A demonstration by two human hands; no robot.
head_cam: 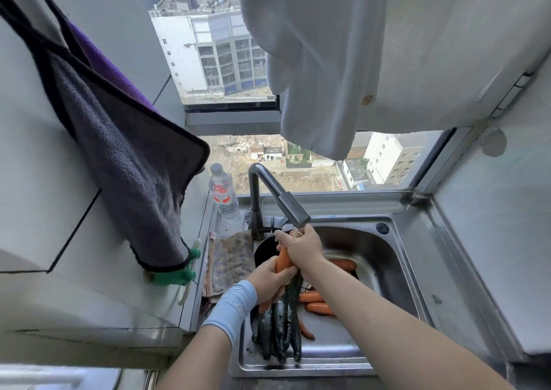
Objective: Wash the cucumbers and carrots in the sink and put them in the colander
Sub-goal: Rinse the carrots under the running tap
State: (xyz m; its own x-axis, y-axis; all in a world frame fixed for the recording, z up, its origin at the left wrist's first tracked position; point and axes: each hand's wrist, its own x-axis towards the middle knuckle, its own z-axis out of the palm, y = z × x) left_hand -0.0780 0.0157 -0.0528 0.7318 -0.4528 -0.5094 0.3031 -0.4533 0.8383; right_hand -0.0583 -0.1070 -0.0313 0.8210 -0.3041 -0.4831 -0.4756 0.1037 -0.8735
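Carrot (283, 260), left hand (269, 276) and right hand (301, 249) gripping it, steel sink (375, 242), faucet (281, 200), high window (301, 177)

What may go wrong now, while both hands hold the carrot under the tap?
The wet carrot, gripped by the left hand and right hand, may slip and drop onto the cucumbers in the sink. The right hand sits close under the faucet spout, so water may splash past the sink rim onto the cloth.

Faucet spout (286, 207) overhangs sink (387, 258) centre; upright cucumbers (278, 327) obstruct front left; right basin passable; white towel (313, 76) hangs overhead
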